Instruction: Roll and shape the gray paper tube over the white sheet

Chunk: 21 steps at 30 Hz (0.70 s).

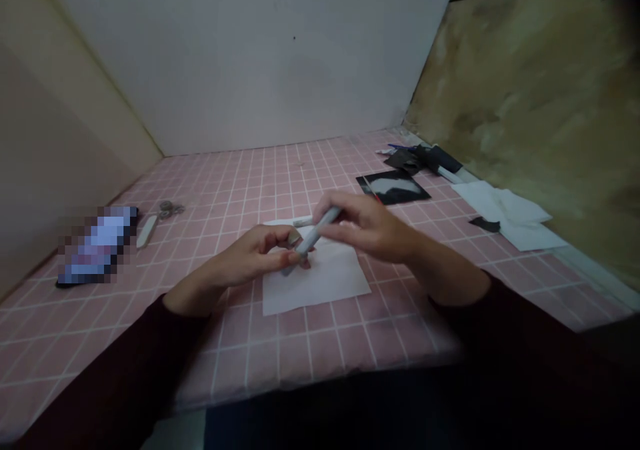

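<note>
A light grey stick shaped like a marker pen [316, 235] slants between my two hands above a white sheet of paper [330, 283]. Its upper end is in the fingers of my right hand [363, 225], which wrap around it from the right. The thumb and fingers of my left hand [270, 250] pinch the lower end. Motion blur smears the fingertips and the tip of the stick. Behind the stick, a small greyish piece [303, 223] shows near the paper's far edge; what it is I cannot make out.
A pink checked cloth [240, 197] covers the table. On the left lie a pixelated phone [100, 247], a white strip [147, 231] and a small cluster of rings [170, 207]. To the right are a black-and-white picture [397, 187], dark scraps [405, 160] and white papers [505, 213].
</note>
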Available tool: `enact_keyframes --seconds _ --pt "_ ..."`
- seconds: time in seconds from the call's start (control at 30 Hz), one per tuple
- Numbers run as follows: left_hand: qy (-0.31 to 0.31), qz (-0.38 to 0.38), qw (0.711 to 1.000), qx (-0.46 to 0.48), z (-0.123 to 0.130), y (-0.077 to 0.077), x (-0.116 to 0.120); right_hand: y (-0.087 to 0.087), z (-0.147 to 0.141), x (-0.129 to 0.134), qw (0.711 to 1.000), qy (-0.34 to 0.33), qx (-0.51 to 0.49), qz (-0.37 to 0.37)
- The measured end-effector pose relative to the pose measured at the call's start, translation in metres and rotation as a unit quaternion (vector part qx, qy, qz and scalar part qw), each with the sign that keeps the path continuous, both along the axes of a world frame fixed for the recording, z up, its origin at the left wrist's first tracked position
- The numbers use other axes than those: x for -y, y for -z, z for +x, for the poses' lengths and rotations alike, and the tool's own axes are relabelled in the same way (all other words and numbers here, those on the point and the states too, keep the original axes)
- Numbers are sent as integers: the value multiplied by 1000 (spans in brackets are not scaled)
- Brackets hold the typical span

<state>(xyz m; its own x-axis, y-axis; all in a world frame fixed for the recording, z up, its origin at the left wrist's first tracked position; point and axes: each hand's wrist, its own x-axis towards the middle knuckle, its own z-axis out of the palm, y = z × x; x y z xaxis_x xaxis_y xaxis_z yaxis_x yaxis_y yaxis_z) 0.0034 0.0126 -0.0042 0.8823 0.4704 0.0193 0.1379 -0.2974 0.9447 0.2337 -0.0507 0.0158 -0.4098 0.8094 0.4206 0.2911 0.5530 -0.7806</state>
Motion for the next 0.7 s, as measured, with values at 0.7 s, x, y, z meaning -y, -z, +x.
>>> enact_keyframes --seconds 0.7 --pt "-47 131 990 -17 3 -6 5 -1 2 0 996 91 2 24"
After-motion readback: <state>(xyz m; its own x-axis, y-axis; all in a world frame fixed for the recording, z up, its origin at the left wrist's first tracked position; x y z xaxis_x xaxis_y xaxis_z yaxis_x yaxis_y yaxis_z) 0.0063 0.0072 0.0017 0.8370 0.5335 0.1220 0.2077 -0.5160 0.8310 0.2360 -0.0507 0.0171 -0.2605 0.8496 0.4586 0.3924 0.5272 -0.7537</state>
